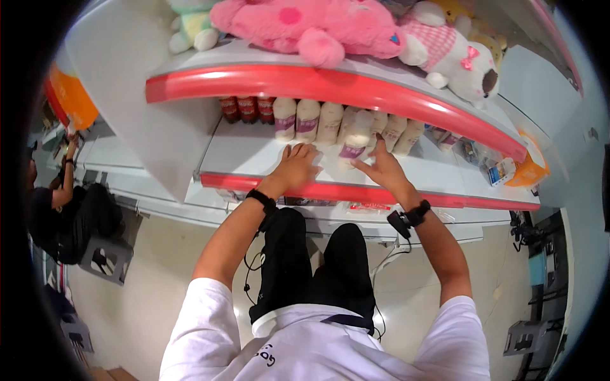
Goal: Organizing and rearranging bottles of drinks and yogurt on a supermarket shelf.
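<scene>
A white plastic bottle with a purple label [353,143] stands forward of a row of similar bottles on the lower shelf [243,152]; it looks blurred. Close at its right is my right hand [385,169], thumb and forefinger spread apart. The thumb tip is near the bottle's base; whether it touches cannot be made out. My left hand [296,169] is over the shelf's front part, palm down, holding nothing. Behind its fingertips stand a white bottle [307,121] and another white bottle [285,120]. More white bottles [409,137] continue the row to the right.
Dark bottles with red labels [247,109] stand at the row's left end. A red-edged upper shelf [286,78] overhangs the bottles and carries a pink plush toy [305,24]. Packages and an orange bag [531,162] lie at right. A person [71,214] sits at far left.
</scene>
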### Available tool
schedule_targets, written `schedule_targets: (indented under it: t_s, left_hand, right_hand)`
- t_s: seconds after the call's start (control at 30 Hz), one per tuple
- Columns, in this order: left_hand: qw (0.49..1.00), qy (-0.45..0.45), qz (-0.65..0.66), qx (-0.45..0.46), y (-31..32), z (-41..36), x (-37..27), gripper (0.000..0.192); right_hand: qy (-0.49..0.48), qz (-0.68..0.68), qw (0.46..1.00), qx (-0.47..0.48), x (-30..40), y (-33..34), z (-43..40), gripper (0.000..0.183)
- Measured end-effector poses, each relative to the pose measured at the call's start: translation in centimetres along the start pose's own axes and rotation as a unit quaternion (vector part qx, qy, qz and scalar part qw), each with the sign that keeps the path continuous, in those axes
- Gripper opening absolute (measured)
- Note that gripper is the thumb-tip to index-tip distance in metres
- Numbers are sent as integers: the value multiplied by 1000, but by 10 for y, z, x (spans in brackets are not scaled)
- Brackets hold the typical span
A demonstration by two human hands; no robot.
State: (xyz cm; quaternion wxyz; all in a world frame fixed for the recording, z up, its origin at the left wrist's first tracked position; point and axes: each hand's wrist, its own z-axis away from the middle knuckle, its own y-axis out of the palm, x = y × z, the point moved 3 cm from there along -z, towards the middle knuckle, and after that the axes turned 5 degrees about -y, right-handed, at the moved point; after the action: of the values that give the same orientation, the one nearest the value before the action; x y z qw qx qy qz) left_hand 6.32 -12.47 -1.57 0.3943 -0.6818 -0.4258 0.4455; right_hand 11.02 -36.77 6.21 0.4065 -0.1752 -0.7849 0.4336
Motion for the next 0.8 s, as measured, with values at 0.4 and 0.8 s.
schedule_targets:
  t_s: [0.4, 0.8]
  left_hand:
    - [1000, -18, -2, 25, -18, 6, -18, 46]
    - [999, -29, -31, -15, -12, 7, -25, 57]
  right_hand:
    - [-5, -149, 976, -159, 1, 45, -36, 63]
    - [-6, -150, 975, -161, -46, 8, -6, 54]
